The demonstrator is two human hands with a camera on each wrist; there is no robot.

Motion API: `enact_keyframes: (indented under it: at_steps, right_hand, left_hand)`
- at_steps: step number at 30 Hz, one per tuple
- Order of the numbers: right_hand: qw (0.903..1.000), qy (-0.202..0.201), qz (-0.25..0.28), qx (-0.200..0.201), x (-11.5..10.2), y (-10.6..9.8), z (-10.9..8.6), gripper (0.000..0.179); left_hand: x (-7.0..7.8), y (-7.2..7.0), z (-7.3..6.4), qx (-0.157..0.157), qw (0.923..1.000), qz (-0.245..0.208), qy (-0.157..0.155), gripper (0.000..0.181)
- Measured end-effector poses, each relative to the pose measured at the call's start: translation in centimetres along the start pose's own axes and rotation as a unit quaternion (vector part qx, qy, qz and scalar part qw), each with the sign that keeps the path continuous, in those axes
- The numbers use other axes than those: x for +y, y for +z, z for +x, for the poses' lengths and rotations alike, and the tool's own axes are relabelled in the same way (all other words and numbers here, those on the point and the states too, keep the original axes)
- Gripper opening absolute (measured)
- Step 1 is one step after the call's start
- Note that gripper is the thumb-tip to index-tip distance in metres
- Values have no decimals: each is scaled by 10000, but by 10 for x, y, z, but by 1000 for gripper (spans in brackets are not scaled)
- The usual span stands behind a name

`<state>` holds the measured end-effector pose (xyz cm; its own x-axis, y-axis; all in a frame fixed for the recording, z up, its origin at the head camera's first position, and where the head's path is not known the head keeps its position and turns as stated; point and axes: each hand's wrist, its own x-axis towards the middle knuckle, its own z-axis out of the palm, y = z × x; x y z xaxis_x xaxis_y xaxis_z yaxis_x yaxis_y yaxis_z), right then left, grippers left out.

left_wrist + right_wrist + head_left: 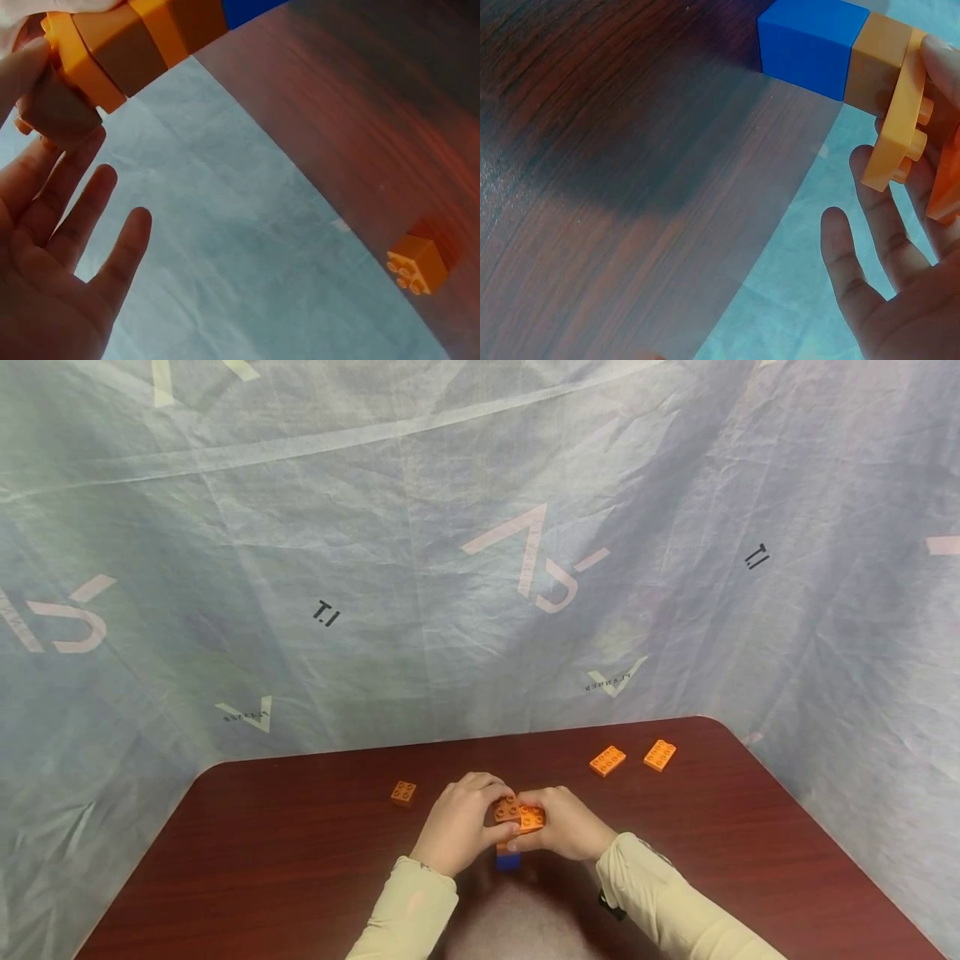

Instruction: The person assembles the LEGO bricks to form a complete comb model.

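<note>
A tower of toy building bricks stands upright on the table, with a blue brick [507,862] at its bottom. Above that, darker orange bricks [127,49] alternate with thin bright-orange plates [901,112], whose studded ends jut out to the right. My left hand [459,827] pinches the darker orange top brick [507,809] between thumb and finger. In the left wrist view this top brick [60,112] sits tilted against the upper plate, and the other fingers are spread. At the tower's right side, my right hand [572,823] grips the upper plate's jutting end [532,817] between thumb and fingers.
One loose darker orange brick [403,793] lies on the dark red table [300,860], left of the hands. Two bright-orange plates [607,761] lie at the back right. A grey printed cloth [420,568] hangs behind the table and along its sides.
</note>
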<state>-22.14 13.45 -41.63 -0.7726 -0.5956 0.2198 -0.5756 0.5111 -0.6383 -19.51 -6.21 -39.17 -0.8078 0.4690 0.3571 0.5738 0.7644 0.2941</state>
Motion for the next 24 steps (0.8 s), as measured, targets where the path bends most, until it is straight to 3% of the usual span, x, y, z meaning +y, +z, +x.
enact_keyframes:
  at_steps: [4,16,24]
  right_hand:
    - [10000,-75,-40,47,-1,-1,0,29]
    - [10000,-9,-20,67,-1,-1,-1,31]
    - [9999,-39,-63,137,0,1,0,33]
  left_hand:
    - [3,-1,0,219,9994,217,134,36]
    - [13,-1,0,170,9993,172,-291,33]
    - [12,3,-3,223,9987,17,-455,34]
